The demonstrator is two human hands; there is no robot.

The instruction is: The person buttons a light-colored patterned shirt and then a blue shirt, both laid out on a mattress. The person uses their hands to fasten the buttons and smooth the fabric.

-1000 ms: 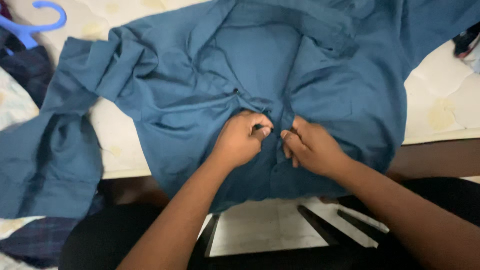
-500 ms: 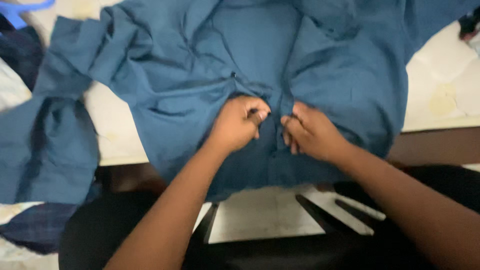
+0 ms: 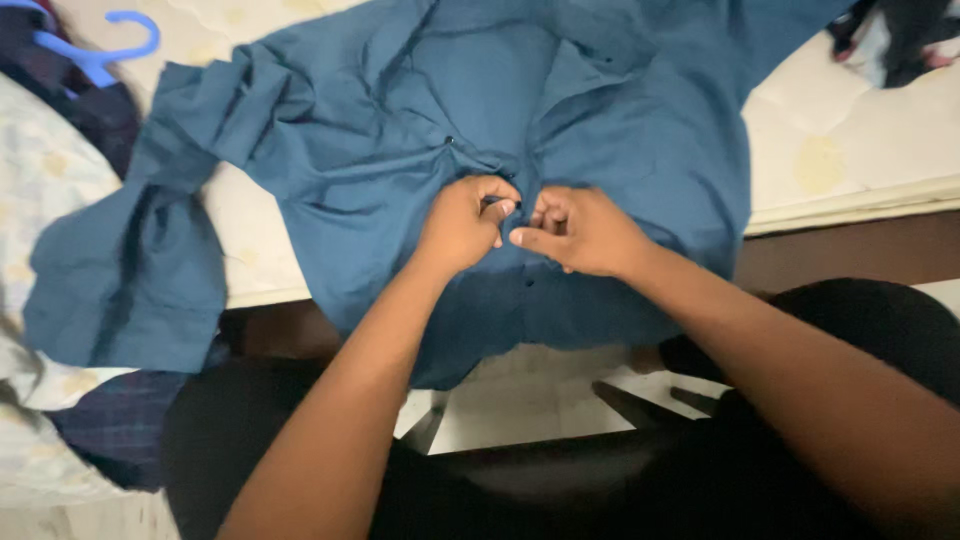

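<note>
Blue shirt (image 3: 380,150) front pinched between curled left hand (image 3: 465,222) and right hand (image 3: 582,230), knuckles nearly touching.

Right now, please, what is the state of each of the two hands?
Left hand: closed, pinching the front edge of the blue shirt.
Right hand: closed, gripping the same shirt's opposite front edge.

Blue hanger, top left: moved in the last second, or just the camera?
No. The blue hanger keeps its place on the dark clothes, just beyond the spread sleeve of the blue shirt. The head camera shifted, not the hanger.
</note>
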